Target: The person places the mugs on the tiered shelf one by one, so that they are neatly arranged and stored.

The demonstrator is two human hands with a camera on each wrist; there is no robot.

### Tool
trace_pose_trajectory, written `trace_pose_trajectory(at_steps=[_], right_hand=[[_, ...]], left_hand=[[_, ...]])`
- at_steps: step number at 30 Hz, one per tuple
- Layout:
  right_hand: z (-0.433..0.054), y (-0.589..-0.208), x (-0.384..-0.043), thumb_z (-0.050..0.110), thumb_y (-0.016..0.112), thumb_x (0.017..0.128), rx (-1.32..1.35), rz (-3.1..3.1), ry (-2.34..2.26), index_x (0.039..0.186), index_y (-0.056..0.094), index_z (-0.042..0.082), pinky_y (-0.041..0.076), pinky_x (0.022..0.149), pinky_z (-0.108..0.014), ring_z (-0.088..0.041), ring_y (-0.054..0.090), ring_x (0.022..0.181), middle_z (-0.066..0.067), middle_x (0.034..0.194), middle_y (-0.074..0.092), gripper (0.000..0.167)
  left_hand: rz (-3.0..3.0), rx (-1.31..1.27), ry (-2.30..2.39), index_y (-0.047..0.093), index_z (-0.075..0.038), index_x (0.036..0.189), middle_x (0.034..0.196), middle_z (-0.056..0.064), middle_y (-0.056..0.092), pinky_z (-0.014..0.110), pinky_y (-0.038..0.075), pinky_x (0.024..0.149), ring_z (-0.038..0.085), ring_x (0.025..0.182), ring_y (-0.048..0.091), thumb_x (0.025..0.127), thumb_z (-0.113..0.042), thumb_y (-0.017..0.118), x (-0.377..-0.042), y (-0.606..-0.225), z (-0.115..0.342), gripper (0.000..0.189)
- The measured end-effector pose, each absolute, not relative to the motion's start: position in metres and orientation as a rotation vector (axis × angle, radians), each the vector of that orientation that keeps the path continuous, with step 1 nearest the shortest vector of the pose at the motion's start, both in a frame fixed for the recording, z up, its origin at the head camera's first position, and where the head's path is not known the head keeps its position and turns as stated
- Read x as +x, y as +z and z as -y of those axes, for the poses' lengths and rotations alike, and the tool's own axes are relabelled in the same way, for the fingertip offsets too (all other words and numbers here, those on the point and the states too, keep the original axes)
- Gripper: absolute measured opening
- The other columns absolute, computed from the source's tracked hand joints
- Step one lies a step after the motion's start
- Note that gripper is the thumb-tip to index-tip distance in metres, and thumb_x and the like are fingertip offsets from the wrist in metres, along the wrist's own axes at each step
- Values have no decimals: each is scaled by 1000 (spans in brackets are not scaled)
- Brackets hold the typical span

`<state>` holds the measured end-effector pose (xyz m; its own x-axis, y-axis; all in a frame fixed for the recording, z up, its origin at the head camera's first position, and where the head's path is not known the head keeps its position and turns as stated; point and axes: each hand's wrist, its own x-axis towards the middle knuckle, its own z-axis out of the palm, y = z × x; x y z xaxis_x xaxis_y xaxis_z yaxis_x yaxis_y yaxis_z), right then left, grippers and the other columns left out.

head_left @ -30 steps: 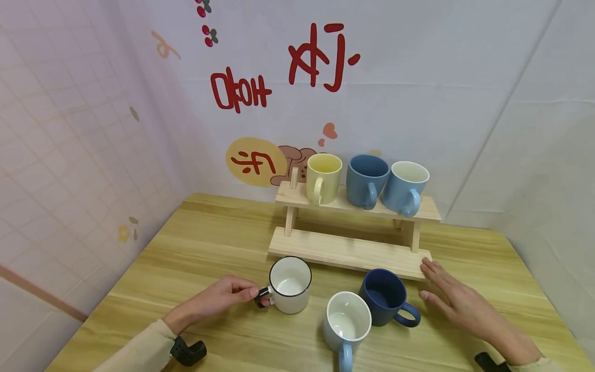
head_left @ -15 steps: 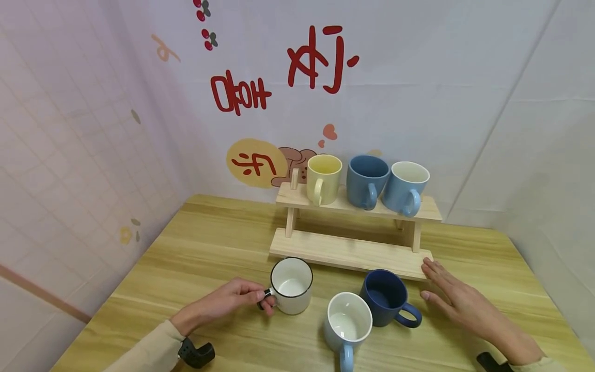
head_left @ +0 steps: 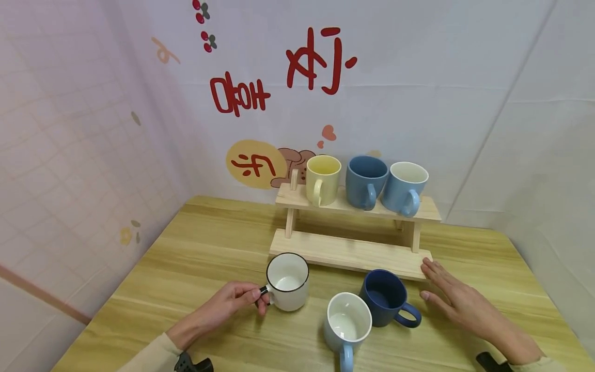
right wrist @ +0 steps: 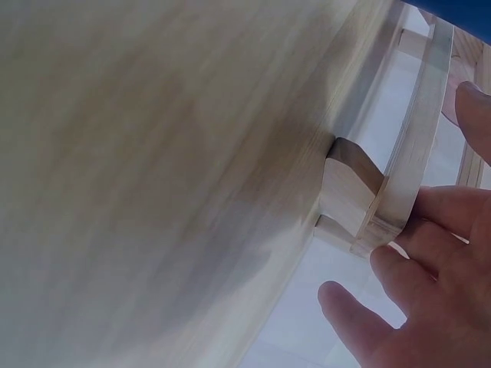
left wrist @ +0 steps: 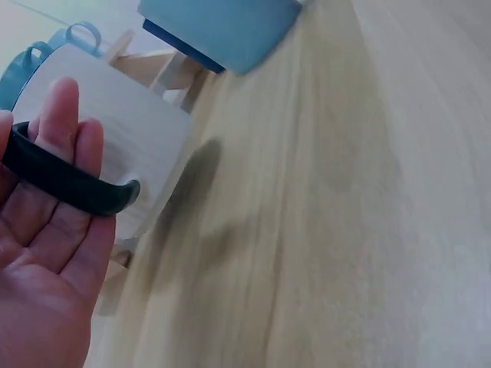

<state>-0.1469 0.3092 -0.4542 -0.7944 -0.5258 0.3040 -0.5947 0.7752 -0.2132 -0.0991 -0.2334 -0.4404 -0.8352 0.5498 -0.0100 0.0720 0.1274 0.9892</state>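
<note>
My left hand [head_left: 226, 306] grips a white mug [head_left: 292, 298] with a black rim by its black handle. In the left wrist view, the fingers pass through the handle [left wrist: 65, 180], and the mug casts a shadow on the table beside it. The mug stands upright in front of the left end of a two-tier wooden rack [head_left: 348, 249]. My right hand [head_left: 469, 315] has its fingers extended, the tips touching the right end of the rack's lower board [right wrist: 418, 130]. Nearest to that hand is a dark blue mug [head_left: 378, 310], its handle toward it.
A light blue mug [head_left: 333, 338] with a white inside stands in front of the dark blue one, handle toward me. The rack's upper board bears a yellow mug [head_left: 329, 188], a blue mug [head_left: 358, 188] and a light blue mug [head_left: 395, 191]. A printed cloth wall [head_left: 418, 113] rises behind the table.
My left fingers have slipped further into the white mug's handle, and the mug has then shifted slightly left and toward the rack. The right hand has stayed at the rack's end.
</note>
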Motion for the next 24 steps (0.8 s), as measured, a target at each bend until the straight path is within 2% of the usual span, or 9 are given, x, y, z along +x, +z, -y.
trace_pose_trajectory(at_steps=[3,6,7,9,11,14,17,21,24], right_hand=[[-309,-456,-146,29,71,100,874,2749,447,153,48,1,3,107,1,-4,16,152,-21,160,42,64],[-308,-456,-146,29,71,100,862,2748,438,154,48,1,4,107,0,-15,25,154,-20,160,42,65],[-308,-456,-146,29,71,100,860,2748,436,154,48,1,4,107,0,-19,28,153,-20,160,42,65],[-308,-456,-146,29,71,100,854,2750,433,154,47,2,4,107,0,-23,31,153,-19,160,42,65],[-309,-455,-147,29,71,100,857,2748,431,154,47,2,4,107,0,-19,27,154,-20,161,41,65],[-309,-454,-147,29,71,100,860,2749,435,154,47,1,3,106,1,-5,15,154,-20,161,41,66],[-309,-453,-147,29,71,100,858,2748,444,154,47,2,3,106,1,8,6,148,-20,161,41,65],[-309,-453,-147,29,71,99,857,2752,446,153,48,2,3,106,1,6,8,149,-19,160,42,65],[-309,-454,-147,29,72,99,850,2749,443,154,48,2,4,107,0,-1,14,152,-19,160,42,65]], left_hand=[[-2079,586,1773,69,11,111,101,19,74,26,42,104,19,112,65,112,-18,46,-96,-435,232,37],[-2124,547,1776,69,12,109,111,26,71,39,37,112,21,119,63,113,-20,45,-97,-429,228,40],[-2144,536,1777,70,11,107,112,26,71,44,35,112,21,120,63,113,-21,45,-98,-427,227,40],[-2167,521,1796,70,9,105,113,20,72,43,35,112,23,120,63,113,-21,45,-100,-424,224,40],[-2168,525,1842,70,9,103,110,17,73,37,37,112,24,118,63,112,-20,45,-103,-423,220,39],[-2172,526,1904,71,8,102,104,9,75,24,41,106,22,115,65,112,-18,47,-105,-423,214,37],[-2156,506,1946,70,9,106,100,12,75,25,42,106,21,114,65,111,-17,48,-107,-421,209,35],[-2150,434,1962,70,11,106,105,18,73,30,41,108,22,115,65,111,-20,50,-109,-419,201,37],[-2171,380,1957,72,8,102,112,16,73,38,38,111,23,118,64,110,-26,52,-111,-416,196,40]])
